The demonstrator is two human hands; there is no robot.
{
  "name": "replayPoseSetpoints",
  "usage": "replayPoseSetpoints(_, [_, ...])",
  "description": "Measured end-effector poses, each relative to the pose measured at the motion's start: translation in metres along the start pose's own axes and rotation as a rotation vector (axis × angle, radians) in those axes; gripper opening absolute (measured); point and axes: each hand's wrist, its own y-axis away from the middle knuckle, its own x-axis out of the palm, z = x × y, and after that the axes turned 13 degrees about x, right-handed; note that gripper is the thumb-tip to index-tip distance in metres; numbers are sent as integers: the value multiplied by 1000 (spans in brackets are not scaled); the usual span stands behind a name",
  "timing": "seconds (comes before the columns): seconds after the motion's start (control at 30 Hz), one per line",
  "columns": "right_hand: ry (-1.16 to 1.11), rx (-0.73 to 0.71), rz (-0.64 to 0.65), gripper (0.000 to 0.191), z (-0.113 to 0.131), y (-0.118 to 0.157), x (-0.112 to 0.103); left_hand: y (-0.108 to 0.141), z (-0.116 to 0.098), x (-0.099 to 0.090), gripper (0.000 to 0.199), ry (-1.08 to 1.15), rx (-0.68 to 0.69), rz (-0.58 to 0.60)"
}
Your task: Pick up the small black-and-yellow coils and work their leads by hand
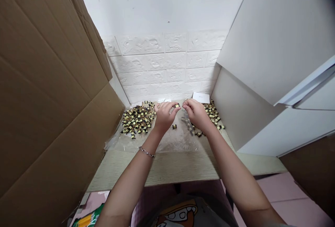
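My left hand (pixel 165 114) pinches a small yellow and black coil part (pixel 177 105) between thumb and fingers. Just right of it, my right hand (pixel 195 113) is closed with its fingertips pressed together; what they hold, if anything, is too small to make out. A single coil part (pixel 174 126) lies between my wrists on a clear plastic sheet (pixel 167 143). To the left is a heap of similar parts (pixel 138 119). Another heap (pixel 213 115) sits on the right, partly hidden behind my right hand and wrist.
The pale wooden table (pixel 178 167) ends close to my body. A tall cardboard panel (pixel 52 80) stands at the left, white panels (pixel 274 45) at the right, and a white brick-patterned wall (pixel 157 59) behind. A white card (pixel 201 97) lies at the back.
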Motion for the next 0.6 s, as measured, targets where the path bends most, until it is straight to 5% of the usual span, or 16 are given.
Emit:
replayPoseSetpoints(0.2, [-19, -62, -72, 13, 3, 1, -1, -4, 1, 4, 20, 724, -338, -93])
replayPoseSetpoints(0.37, [59, -91, -143, 14, 6, 4, 0, -4, -1, 7, 24, 1004, -449, -55])
replayPoseSetpoints(0.6, [102, -164, -239, 11, 13, 9, 2, -1, -7, 3, 17, 1545, -794, -26])
